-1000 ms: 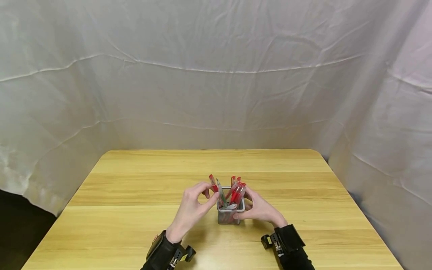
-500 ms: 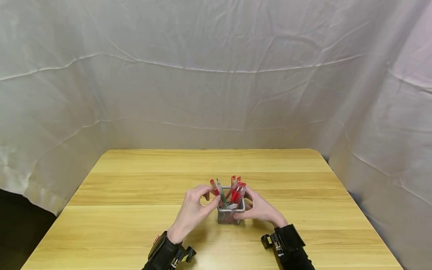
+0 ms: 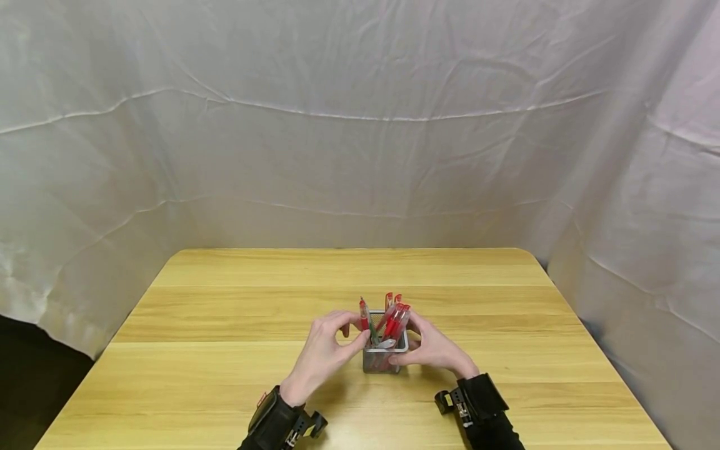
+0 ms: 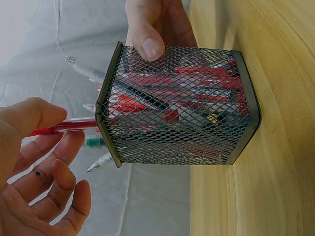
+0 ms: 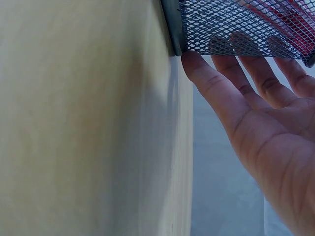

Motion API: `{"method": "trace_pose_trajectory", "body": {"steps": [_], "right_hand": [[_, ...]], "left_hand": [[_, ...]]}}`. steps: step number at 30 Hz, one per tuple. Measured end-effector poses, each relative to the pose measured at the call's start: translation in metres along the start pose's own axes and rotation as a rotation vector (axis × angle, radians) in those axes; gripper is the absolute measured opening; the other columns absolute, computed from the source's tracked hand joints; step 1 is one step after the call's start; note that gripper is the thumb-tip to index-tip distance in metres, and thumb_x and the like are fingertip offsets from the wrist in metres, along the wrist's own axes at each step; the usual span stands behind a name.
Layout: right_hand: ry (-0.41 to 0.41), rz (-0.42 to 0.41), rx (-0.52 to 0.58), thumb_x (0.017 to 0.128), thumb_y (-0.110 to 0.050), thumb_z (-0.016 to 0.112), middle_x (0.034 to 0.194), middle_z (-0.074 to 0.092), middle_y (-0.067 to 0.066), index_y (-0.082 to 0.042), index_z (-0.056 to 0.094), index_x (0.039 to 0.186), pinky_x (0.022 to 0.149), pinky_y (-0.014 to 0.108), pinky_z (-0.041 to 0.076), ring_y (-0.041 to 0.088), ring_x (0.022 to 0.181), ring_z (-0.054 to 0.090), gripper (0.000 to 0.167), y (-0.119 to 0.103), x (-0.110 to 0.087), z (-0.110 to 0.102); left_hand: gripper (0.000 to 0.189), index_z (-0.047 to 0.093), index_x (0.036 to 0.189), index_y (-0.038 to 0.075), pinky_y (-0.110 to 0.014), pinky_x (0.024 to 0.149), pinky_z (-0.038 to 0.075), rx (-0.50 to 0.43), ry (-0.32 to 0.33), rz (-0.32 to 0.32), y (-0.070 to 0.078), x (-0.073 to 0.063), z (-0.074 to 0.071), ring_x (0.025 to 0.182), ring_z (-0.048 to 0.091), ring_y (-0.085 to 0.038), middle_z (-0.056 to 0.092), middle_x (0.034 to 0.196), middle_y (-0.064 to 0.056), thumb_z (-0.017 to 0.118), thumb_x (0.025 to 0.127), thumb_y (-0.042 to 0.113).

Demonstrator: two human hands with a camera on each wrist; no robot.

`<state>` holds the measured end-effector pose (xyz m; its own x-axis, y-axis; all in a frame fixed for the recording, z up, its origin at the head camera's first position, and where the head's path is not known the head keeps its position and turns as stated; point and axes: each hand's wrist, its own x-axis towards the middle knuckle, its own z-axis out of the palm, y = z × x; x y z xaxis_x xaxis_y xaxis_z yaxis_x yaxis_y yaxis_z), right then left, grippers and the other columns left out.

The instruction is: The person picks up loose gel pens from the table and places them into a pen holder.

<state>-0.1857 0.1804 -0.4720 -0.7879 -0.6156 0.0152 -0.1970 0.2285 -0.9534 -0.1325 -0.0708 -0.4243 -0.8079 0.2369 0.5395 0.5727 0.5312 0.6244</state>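
Observation:
A black wire-mesh pen holder stands upright on the table, filled with several red-capped pens and a few others. My left hand pinches a red pen between thumb and index finger at the holder's left side. The lower part of that pen is inside the mesh; the other left fingers curl loosely below it in the left wrist view. My right hand grips the holder from the right, thumb on the front wall and fingers on the side and back. Its fingers show through the mesh in the right wrist view.
A light wooden table lies under both hands. Pale grey fabric hangs behind and along the sides. Green and silver pen ends stick out of the holder near the left fingers. Black straps with small cameras sit on both wrists.
My left hand has moved slightly right and down with the red pen, which now stands more upright and lower in the holder. My right hand and the holder have stayed in place.

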Motion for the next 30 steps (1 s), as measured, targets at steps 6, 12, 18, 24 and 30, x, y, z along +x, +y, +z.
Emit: {"method": "trace_pose_trajectory", "body": {"steps": [6, 12, 18, 24, 30], "right_hand": [[-0.002, -0.001, -0.004, 0.081, -0.016, 0.085, 0.148, 0.047, 0.016, -0.017, 0.036, 0.152, 0.109, 0.053, 0.048, 0.045, 0.143, 0.038, 0.086, -0.001, -0.001, 0.000], [-0.001, 0.008, 0.006, 0.081, -0.016, 0.084, 0.148, 0.047, 0.016, -0.016, 0.035, 0.153, 0.107, 0.048, 0.051, 0.043, 0.141, 0.040, 0.087, -0.001, 0.000, 0.001], [0.001, 0.006, -0.009, 0.081, -0.017, 0.085, 0.147, 0.048, 0.016, -0.016, 0.036, 0.152, 0.108, 0.048, 0.051, 0.042, 0.139, 0.042, 0.086, -0.002, 0.000, 0.001], [0.006, 0.001, -0.015, 0.079, -0.017, 0.086, 0.147, 0.048, 0.015, -0.016, 0.038, 0.151, 0.110, 0.052, 0.048, 0.042, 0.139, 0.043, 0.086, -0.002, 0.001, 0.001], [0.010, 0.002, -0.011, 0.079, -0.016, 0.086, 0.145, 0.049, 0.015, -0.016, 0.038, 0.150, 0.108, 0.050, 0.050, 0.040, 0.138, 0.044, 0.086, -0.001, 0.001, 0.001]], "left_hand": [[0.009, 0.075, 0.095, 0.015, -0.020, 0.064, 0.045, -0.027, -0.016, -0.034, 0.001, -0.001, 0.001, 0.076, 0.055, -0.003, 0.074, 0.088, 0.005, 0.078, 0.086, 0.014], [0.008, 0.075, 0.091, 0.018, -0.029, 0.065, 0.049, -0.041, -0.028, -0.073, 0.001, -0.001, 0.000, 0.075, 0.057, -0.006, 0.074, 0.087, 0.006, 0.078, 0.086, 0.012], [0.009, 0.075, 0.093, 0.015, -0.031, 0.068, 0.051, -0.053, -0.029, -0.104, -0.001, -0.002, -0.001, 0.077, 0.060, -0.013, 0.075, 0.089, 0.004, 0.077, 0.086, 0.010], [0.012, 0.076, 0.097, 0.013, -0.028, 0.069, 0.050, -0.063, 0.014, -0.110, -0.013, -0.004, -0.002, 0.077, 0.060, -0.018, 0.076, 0.090, 0.002, 0.076, 0.086, 0.008], [0.013, 0.076, 0.099, 0.012, -0.026, 0.070, 0.050, -0.096, 0.031, -0.163, -0.023, -0.004, -0.003, 0.075, 0.060, -0.020, 0.075, 0.092, 0.000, 0.075, 0.087, 0.007]]}}
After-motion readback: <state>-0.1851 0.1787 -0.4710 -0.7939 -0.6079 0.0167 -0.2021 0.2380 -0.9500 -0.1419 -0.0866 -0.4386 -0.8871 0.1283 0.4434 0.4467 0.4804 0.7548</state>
